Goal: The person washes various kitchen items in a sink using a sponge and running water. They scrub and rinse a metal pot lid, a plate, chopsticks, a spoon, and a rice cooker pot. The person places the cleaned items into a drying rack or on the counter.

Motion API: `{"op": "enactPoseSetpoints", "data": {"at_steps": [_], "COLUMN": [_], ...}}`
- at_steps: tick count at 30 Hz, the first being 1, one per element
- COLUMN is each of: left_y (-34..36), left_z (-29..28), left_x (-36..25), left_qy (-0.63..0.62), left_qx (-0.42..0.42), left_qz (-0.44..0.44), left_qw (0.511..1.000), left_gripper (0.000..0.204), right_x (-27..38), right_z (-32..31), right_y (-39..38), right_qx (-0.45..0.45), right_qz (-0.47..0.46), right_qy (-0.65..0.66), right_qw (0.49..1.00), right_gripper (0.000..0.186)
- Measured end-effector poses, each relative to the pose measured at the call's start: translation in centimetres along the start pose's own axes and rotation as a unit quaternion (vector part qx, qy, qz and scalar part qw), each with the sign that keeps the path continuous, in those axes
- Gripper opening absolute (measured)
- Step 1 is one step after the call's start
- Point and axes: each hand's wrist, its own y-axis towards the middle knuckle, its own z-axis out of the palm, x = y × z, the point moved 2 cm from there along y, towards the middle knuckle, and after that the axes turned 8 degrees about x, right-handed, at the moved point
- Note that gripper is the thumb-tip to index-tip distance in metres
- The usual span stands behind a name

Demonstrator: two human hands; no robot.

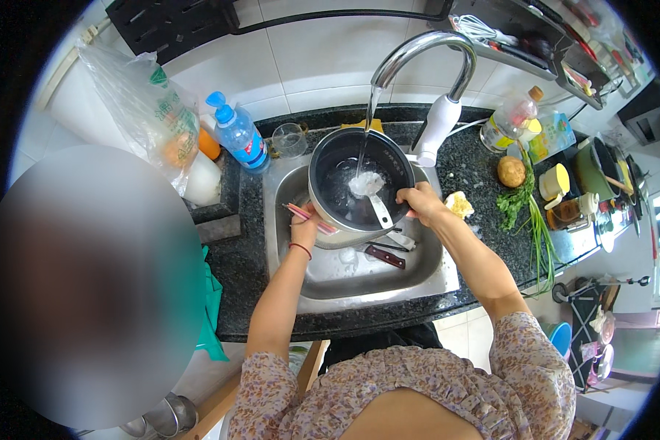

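A dark-lined inner pot [323, 176], silver outside, is tilted over the steel sink [286, 279]. Water runs into it from the chrome faucet [411, 45]. Inside lies a white rice paddle or ladle [379, 209], its bowl under the stream. My right hand [421, 203] grips the pot's right rim, thumb at the edge. My left hand [304, 229], at the pot's lower left side, is closed round a few pink sticks, apparently chopsticks [298, 212]; its fingertips are partly hidden. Below the pot, a knife with a brown handle [386, 256] lies in the sink beside a pale-handled utensil [401, 239].
Behind the sink stand a blue pump bottle [240, 136] and a clear glass [290, 140]. On the right counter are green onions [539, 238], a round potato-like vegetable [511, 171], a plastic bottle [507, 121] and a yellow-topped container [554, 181]. A large blurred shape [95, 286] fills the left.
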Motion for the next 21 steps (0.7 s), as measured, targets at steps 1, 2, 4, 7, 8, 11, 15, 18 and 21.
{"op": "enactPoseSetpoints", "data": {"at_steps": [1,2,4,7,8,11,15,18,21], "left_y": [0.1,0.2,0.4,0.5,0.6,0.5,0.7,0.4,0.4], "left_z": [-0.3,-0.6,-0.7,-0.5,-0.6,-0.8,-1.0,-0.4,-0.3], "left_x": [0.4,0.7,1.1,1.5,1.6,1.7,1.9,1.3,0.3], "left_qy": [-0.006,0.003,0.019,0.002,0.010,0.017,0.009,-0.001,0.005], "left_qx": [0.002,-0.004,-0.011,-0.029,-0.025,-0.022,-0.026,-0.044,-0.056], "left_qz": [0.001,0.002,0.003,0.006,0.001,-0.007,0.011,0.022,0.012], "left_qw": [1.000,1.000,1.000,1.000,1.000,1.000,1.000,0.999,0.998], "left_gripper": [0.018,0.017,0.016,0.016,0.017,0.017,0.017,0.016,0.016], "right_x": [0.1,0.2,0.2,0.1,0.2,1.7,2.7,2.1,1.7], "right_z": [0.1,0.1,-0.3,-1.6,-2.1,-2.4,-2.7,-3.4,-3.3], "right_y": [0.1,0.1,0.4,1.0,1.1,0.6,0.4,0.8,0.8], "right_qx": [-0.001,-0.002,-0.001,0.009,0.009,0.009,0.009,0.010,0.015], "right_qz": [0.004,0.007,0.017,0.030,0.031,0.022,0.019,0.017,0.025], "right_qy": [-0.010,-0.021,-0.045,-0.096,-0.118,-0.194,-0.267,-0.262,-0.263], "right_qw": [1.000,1.000,0.999,0.995,0.992,0.981,0.963,0.965,0.964], "right_gripper": [0.012,0.012,0.012,0.012,0.011,0.013,0.021,0.020,0.020]}}
